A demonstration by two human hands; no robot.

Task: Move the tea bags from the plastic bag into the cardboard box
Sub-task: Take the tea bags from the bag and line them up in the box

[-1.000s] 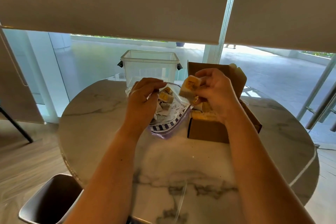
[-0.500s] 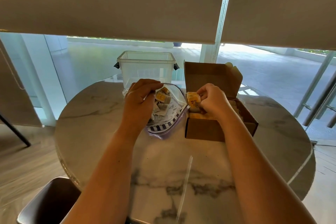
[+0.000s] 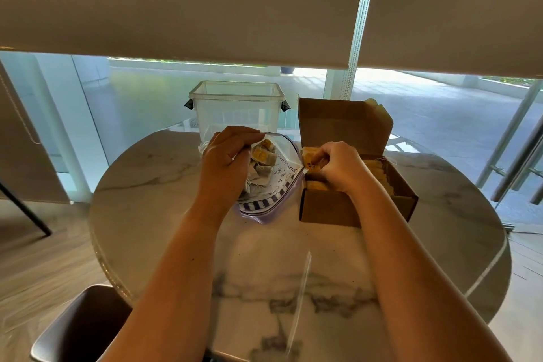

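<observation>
Right hand (image 3: 338, 166) pinches tea bags (image 3: 312, 159) down into the box (image 3: 357, 209) at centre right, left hand (image 3: 226, 161) grips the bag (image 3: 276, 185) mouth at centre; next, release and reach back for more.

Two bare forearms reach in from the near edge, with no sleeves, watch, bracelet or gloves on them. The left hand (image 3: 224, 160) and the right hand (image 3: 338, 166) wear no rings that can be seen. A few small dark moles dot the left forearm (image 3: 176, 267).
</observation>
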